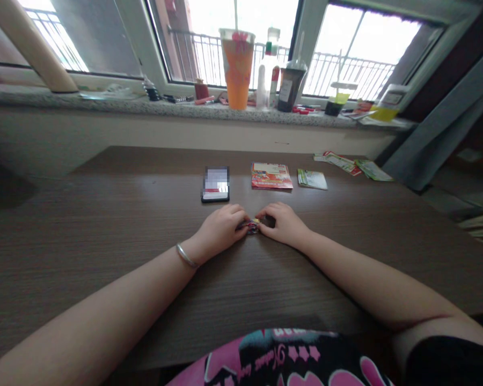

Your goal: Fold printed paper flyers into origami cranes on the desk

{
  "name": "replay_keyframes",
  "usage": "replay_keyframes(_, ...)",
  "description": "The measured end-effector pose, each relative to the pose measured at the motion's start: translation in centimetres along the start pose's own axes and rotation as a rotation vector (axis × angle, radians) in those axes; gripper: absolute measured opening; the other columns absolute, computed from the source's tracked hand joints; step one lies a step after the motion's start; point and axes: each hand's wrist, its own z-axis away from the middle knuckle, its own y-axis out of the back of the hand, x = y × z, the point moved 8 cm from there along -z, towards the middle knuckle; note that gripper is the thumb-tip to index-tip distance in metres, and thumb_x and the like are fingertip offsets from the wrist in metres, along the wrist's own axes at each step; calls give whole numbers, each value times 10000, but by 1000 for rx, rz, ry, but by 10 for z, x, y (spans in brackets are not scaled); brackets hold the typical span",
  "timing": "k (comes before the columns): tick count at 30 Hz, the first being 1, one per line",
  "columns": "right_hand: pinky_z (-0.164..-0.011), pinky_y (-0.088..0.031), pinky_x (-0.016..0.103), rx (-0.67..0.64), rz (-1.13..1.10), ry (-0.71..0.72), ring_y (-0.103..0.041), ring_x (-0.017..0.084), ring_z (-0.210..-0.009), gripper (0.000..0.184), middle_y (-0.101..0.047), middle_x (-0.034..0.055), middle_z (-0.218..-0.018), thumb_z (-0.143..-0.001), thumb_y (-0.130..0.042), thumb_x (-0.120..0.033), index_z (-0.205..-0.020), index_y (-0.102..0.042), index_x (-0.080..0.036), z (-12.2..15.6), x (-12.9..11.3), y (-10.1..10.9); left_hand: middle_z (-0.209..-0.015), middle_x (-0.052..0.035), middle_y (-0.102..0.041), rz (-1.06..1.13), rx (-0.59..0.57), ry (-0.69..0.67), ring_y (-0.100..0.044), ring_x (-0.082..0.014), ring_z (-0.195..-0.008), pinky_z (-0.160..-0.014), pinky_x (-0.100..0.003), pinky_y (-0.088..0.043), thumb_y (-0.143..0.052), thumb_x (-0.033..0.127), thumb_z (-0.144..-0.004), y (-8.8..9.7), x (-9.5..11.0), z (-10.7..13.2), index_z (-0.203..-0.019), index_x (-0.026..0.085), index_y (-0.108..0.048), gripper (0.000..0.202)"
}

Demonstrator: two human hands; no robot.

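Blurred mixed colours, yellow fleck on small held piece point(252, 227). Dark brown streaks across table point(233, 289). Red, orange, white on flat packet point(271, 177). Speckled grey along sill point(177, 108). Pink stars on black shirt point(330, 355).

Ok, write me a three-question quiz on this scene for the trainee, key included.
1. True or false: the phone lies to the left of the red leaflets.
2. Fill the gap: the cup of orange drink stands on the ____.
3. Choose one: what do the left hand and the right hand both touch? A) the phone; B) the cup of orange drink; C) a small colourful item.

Key: 1. True. 2. Windowsill. 3. C.
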Motion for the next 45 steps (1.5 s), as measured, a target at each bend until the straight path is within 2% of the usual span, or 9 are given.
replay_keyframes(7, -828, -425, 335, 0, 15, 27, -584, 194, -875, 126, -690, 50, -904, -798, -669, -279, -886, -663, -189, 1, -5, 2, -946, -61, -608, -14, -5, -5, -573, -198, -900, -805, -319, -490, -592, 270, -859, 0, 0, 1, -907, 175, -609, 107)
replay_keyframes(13, -814, -434, 330, 9, -24, 59, -578, 194, -866, 75, -672, 48, -872, -809, -661, -250, -853, -657, -189, 0, -8, 5, -1002, -75, -616, -3, 17, -38, -574, -204, -939, -830, -333, -486, -550, 269, -889, 4, 6, 0, -1014, 180, -609, 165)
replay_keyframes(17, -818, -438, 333, 16, -43, 92, -573, 198, -873, 52, -664, 50, -879, -800, -667, -233, -830, -654, -192, 0, -11, 5, -926, -66, -622, -15, 1, -67, -571, -192, -887, -793, -320, -480, -519, 311, -921, 4, 10, -1, -938, 184, -637, 173)
replay_keyframes(24, -775, -435, 320, -28, 15, 105, -551, 197, -824, 45, -653, 38, -818, -792, -646, -228, -816, -627, -195, 2, -17, 3, -865, -59, -608, -64, -10, -72, -554, -188, -847, -759, -313, -469, -536, 252, -903, 6, 14, -2, -842, 171, -628, 137)
replay_keyframes(31, -765, -439, 317, -73, 31, 131, -551, 201, -826, 64, -643, 42, -825, -756, -640, -209, -817, -625, -195, 2, -19, 1, -859, -57, -591, -104, -34, -65, -542, -180, -809, -722, -303, -455, -522, 220, -894, 4, 16, -1, -813, 172, -606, 126)
replay_keyframes(36, -803, -443, 321, -50, -8, 177, -555, 203, -880, 28, -651, 51, -924, -767, -622, -188, -766, -597, -201, 2, -24, 4, -859, -55, -589, -143, -25, -85, -533, -179, -799, -716, -305, -450, -512, 230, -898, 4, 18, -2, -811, 174, -594, 132)
replay_keyframes(41, -771, -439, 316, -68, -9, 208, -550, 193, -808, 77, -652, 36, -822, -773, -584, -144, -724, -574, -203, 0, -29, 4, -865, -53, -597, -140, -38, -88, -547, -182, -810, -727, -303, -452, -501, 213, -904, 3, 17, -2, -817, 178, -592, 130)
replay_keyframes(45, -787, -443, 314, -63, -50, 191, -568, 190, -826, 95, -659, 39, -821, -773, -570, -119, -719, -577, -197, -1, -27, 2, -857, -49, -611, -113, -37, -82, -563, -183, -796, -710, -297, -448, -497, 222, -916, 1, 14, -2, -830, 178, -592, 135)
